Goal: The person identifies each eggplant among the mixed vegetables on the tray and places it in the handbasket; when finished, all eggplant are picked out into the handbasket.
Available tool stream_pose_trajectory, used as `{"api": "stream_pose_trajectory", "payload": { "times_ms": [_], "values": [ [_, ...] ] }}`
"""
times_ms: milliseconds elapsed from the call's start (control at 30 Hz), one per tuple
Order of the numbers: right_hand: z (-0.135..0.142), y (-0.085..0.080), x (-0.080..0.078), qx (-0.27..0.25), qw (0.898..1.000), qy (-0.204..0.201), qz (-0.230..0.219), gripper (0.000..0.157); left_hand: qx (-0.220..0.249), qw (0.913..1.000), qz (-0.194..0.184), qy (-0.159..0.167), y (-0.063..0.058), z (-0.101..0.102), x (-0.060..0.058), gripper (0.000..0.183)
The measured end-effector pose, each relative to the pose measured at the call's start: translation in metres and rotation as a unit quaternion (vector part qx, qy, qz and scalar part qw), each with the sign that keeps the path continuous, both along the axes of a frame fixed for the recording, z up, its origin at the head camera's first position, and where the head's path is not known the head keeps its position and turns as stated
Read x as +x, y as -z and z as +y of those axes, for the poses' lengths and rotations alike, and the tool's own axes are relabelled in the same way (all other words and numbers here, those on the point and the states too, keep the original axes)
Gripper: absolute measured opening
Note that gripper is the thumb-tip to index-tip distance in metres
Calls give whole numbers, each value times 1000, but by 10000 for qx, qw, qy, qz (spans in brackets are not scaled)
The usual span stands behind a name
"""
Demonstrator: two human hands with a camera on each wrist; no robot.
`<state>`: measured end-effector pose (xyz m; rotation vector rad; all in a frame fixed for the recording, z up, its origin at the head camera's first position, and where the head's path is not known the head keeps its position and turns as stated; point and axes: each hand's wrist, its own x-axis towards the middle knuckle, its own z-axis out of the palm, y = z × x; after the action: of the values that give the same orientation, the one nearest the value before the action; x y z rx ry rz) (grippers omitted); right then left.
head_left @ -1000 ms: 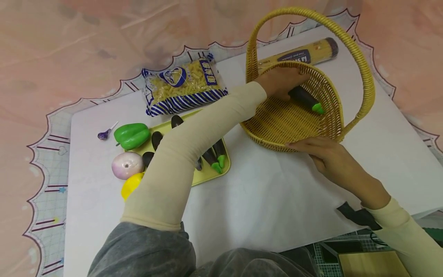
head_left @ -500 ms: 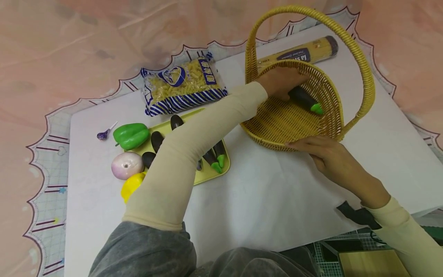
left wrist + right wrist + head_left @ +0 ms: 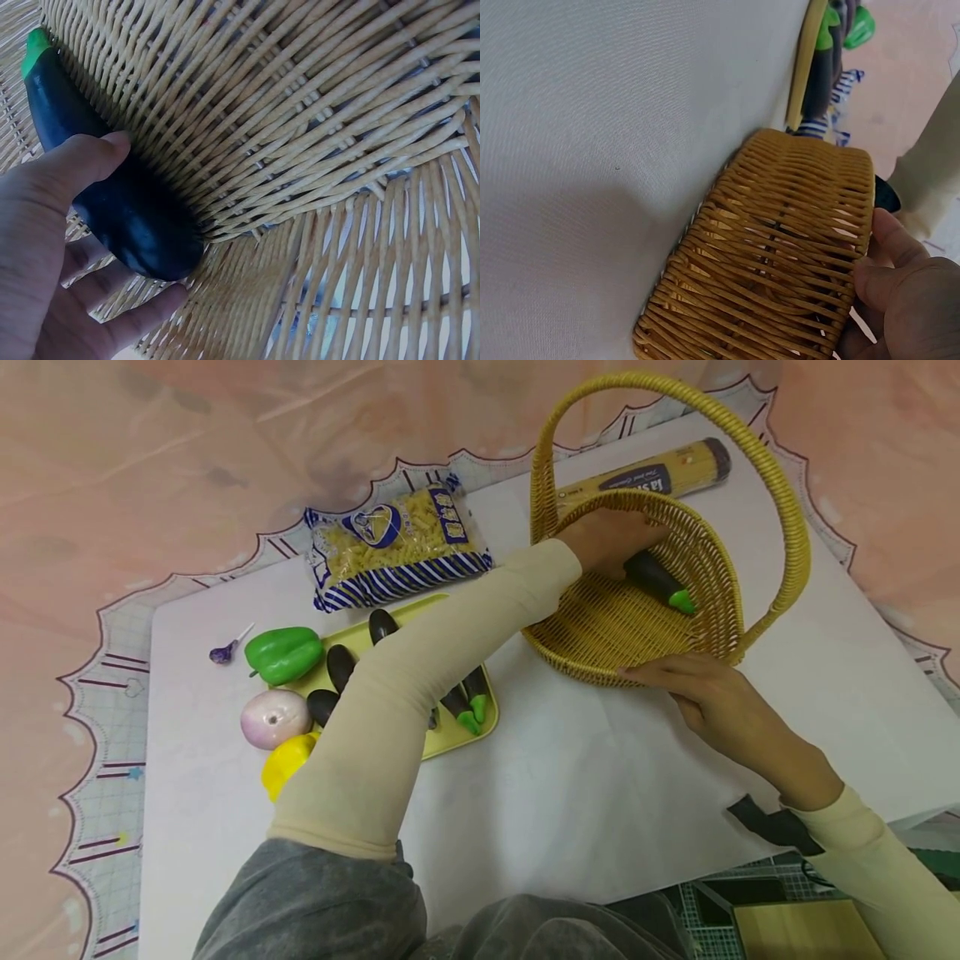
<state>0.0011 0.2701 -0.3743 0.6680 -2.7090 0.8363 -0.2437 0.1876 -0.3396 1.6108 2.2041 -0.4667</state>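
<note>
In the head view my left hand (image 3: 609, 539) reaches into the yellow wicker basket (image 3: 618, 639) and holds a dark eggplant (image 3: 654, 580) with a green stem end. The left wrist view shows the thumb laid across the eggplant (image 3: 131, 202) and the fingers around its underside, close to the woven wall (image 3: 247, 127). At the near rim, my right hand (image 3: 716, 706) grips the basket. Seen from the right wrist, its thumb is on the outside of the weave (image 3: 772, 240), with other fingers over the edge and partly hidden.
Left of the basket, a yellow tray (image 3: 450, 743) bears several eggplants, partly hidden by my left sleeve. Beside it lie a green pepper (image 3: 285, 653), a purple onion (image 3: 274, 720), a yellow pepper (image 3: 287, 764) and a lollipop (image 3: 222, 654). Behind are bagged pasta (image 3: 405, 543) and spaghetti (image 3: 690, 470).
The eggplant's green end has shifted slightly left and nearer in the basket. Both hands stay almost where they were.
</note>
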Motion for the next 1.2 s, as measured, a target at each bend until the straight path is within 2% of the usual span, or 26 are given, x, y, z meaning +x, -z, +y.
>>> {"api": "stream_pose_trajectory", "payload": {
  "times_ms": [733, 967, 1200],
  "values": [
    [-2, -1, 0, -13, 9999, -19, 144, 55, -136, 9997, 22, -181, -14, -14, 2, 75],
    [-5, -2, -1, -32, 9999, -33, 115, 55, -151, 9996, 48, -251, -22, -26, 7, 78],
    [-4, -5, 0, 29, 9999, -27, 143, 58, 113, 9997, 147, -170, -30, -39, 13, 75]
  ]
}}
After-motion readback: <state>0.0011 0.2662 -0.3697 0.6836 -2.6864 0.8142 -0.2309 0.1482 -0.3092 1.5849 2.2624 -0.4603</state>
